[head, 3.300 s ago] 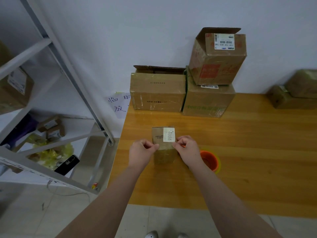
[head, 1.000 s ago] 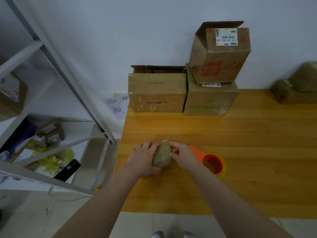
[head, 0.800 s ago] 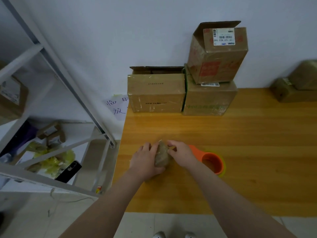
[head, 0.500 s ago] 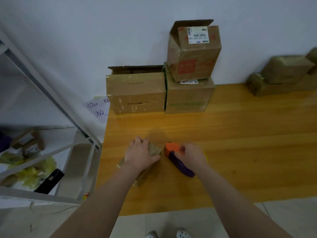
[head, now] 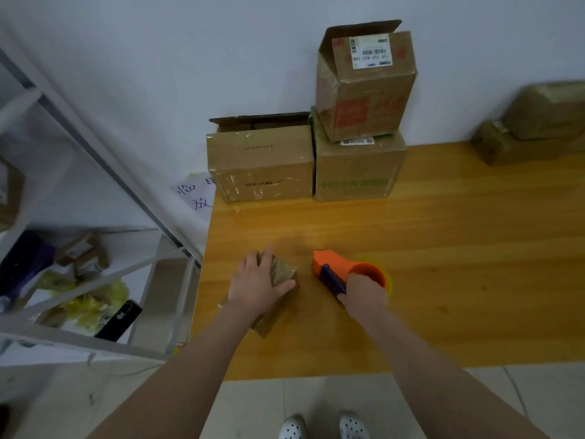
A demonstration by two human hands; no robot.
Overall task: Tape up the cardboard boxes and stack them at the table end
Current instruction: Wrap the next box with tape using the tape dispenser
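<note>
One small box (head: 281,272) is lying near the bench's (head: 443,248) left edge, the left hand (head: 256,286) pressing flat on it. The right hand (head: 364,291), gripping the tape dispenser (head: 345,269), is now sitting clear of it, suggesting the strip is finished.

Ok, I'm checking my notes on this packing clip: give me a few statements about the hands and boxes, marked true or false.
1. The left hand rests on the small box. True.
2. The right hand is empty. False: it grips the orange tape dispenser.
3. The tape dispenser touches the small box. False: bare table shows between them.
4. By the wall, the labelled box stands on the green-printed box. True.
</note>
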